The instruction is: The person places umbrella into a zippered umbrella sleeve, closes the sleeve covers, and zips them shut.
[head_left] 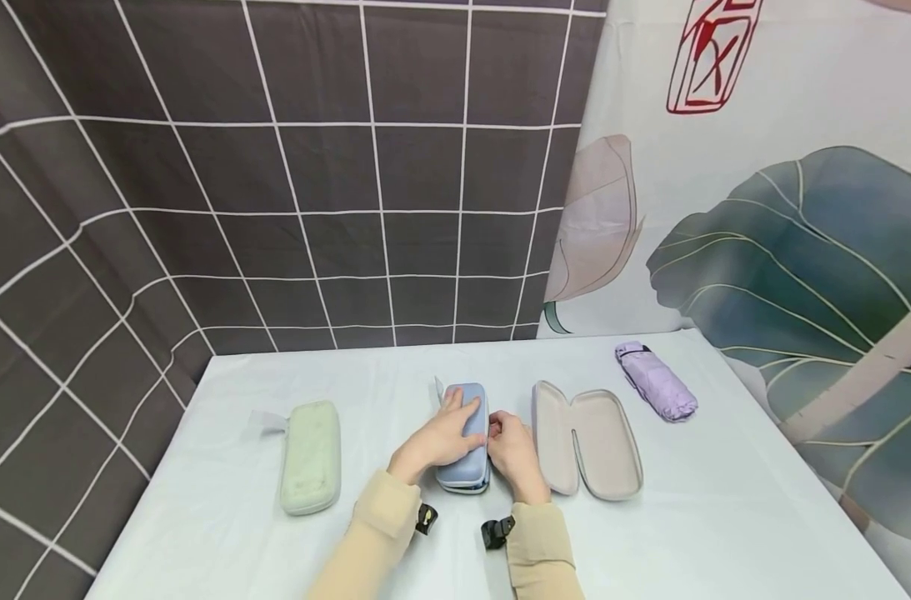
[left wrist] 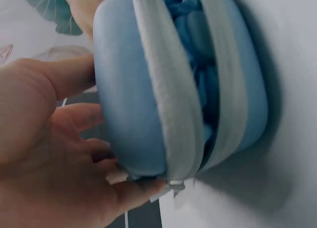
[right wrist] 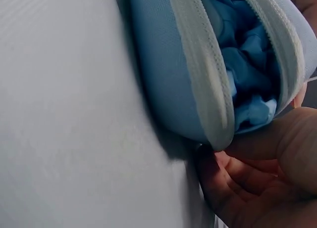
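Observation:
A blue zip case point(head_left: 466, 475) lies on the table, its lid parted from its base along the near side. Crumpled blue fabric point(right wrist: 245, 65) shows inside the gap; its kind I cannot tell. Across the lid rests my left hand point(head_left: 442, 435), fingers spread, with one fingertip over the edge near a small metal zipper part point(left wrist: 176, 183). At the case's right side, my right hand point(head_left: 513, 454) pinches the zipped edge between thumb and finger. Whether a zipper pull sits in that pinch is hidden.
An unfolded case with a beige lining point(head_left: 608, 446) lies to the right of my hands. Farther right is a folded purple umbrella point(head_left: 656, 382). A pale green case point(head_left: 310, 458) lies on the left. White cloth covers the table point(head_left: 230, 467); a dark grid curtain point(head_left: 320, 167) hangs behind it.

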`<state>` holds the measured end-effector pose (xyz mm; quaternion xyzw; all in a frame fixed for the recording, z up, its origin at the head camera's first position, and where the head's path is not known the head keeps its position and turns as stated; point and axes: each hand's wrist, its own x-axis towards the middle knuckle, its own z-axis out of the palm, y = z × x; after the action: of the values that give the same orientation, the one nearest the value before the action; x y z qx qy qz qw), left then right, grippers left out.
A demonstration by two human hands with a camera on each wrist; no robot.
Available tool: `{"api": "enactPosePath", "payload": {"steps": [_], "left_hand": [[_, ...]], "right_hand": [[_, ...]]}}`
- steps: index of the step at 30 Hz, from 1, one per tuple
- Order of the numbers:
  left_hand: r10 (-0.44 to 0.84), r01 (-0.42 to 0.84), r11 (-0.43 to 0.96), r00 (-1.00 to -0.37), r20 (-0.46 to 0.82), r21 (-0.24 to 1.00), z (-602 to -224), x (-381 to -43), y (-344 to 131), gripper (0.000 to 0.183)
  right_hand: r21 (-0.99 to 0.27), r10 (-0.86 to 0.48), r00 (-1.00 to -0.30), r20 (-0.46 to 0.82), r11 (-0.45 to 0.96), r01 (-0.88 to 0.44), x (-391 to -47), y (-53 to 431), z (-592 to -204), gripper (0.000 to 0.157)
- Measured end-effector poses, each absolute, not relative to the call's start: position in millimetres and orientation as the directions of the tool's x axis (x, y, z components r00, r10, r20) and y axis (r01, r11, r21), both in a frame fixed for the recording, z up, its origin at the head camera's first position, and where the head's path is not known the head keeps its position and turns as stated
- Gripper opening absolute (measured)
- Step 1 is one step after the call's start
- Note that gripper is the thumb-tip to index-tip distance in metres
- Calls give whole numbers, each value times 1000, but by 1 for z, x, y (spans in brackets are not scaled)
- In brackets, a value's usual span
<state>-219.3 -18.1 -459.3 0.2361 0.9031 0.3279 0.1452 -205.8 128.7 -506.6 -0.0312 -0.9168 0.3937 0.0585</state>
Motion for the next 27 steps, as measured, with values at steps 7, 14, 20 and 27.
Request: {"api": "enactPosePath", "payload": {"steps": [7, 14, 20, 27], "left_hand": [[523, 342, 673, -847, -96, 655, -463, -222, -21, 59], [528, 352, 678, -844, -94, 645, -458, -220, -22, 58], [516, 352, 680, -853, -79, 643, -459, -216, -20, 59], [484, 332, 699, -872, -77, 634, -467, -214, -17, 60]], "right_hand": [[-831, -96, -995, 1, 554, -55, -202, 140, -504, 43], [-880, -264, -962, -70, 470, -65, -199, 147, -499, 43], [-828, -245, -968, -52, 552, -96, -199, 144, -499, 34], [-815, -245, -968, -45, 570, -106, -199, 145, -502, 35]]}}
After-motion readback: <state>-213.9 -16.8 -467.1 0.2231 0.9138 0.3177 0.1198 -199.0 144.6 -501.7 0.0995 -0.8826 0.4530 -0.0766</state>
